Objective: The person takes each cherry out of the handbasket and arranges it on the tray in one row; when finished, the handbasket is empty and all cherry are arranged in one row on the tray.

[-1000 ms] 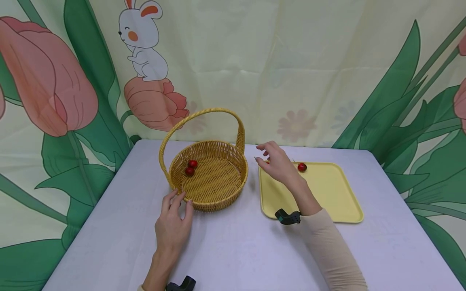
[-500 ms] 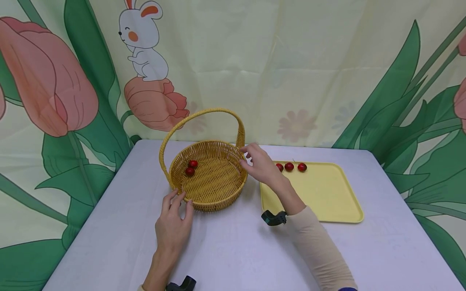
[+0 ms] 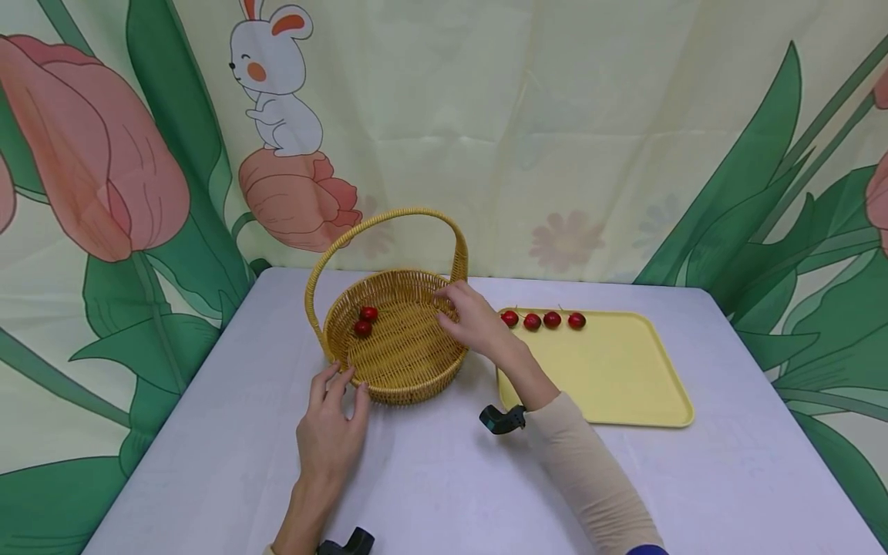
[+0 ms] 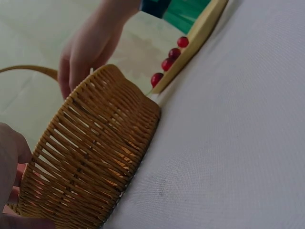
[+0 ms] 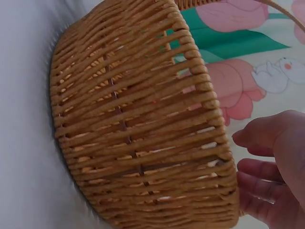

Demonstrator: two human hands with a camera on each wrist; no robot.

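Note:
A round wicker basket (image 3: 409,389) with a tall arched handle (image 3: 388,218) stands left of centre, with two red cherries (image 3: 363,329) on the left of its floor. My left hand (image 3: 329,435) holds its near-left rim, fingers over the edge and thumb outside, as the left wrist view also shows. My right hand (image 3: 475,320) is over the basket's right rim with fingers reaching inward. In the right wrist view, thumb and fingers (image 5: 257,138) are spread apart just past the rim, with nothing seen between them. The farther fingertips are partly hidden there.
A yellow tray (image 3: 603,378) lies to the right of the basket. Several cherries (image 3: 532,322) sit in a row along its far-left edge. The white tablecloth (image 3: 430,478) spreads in front, and a printed curtain (image 3: 617,139) hangs behind the table.
My right hand has moved left from the tray's far-left corner to over the basket's right rim, uncovering cherries on the tray. The left hand and basket have stayed put.

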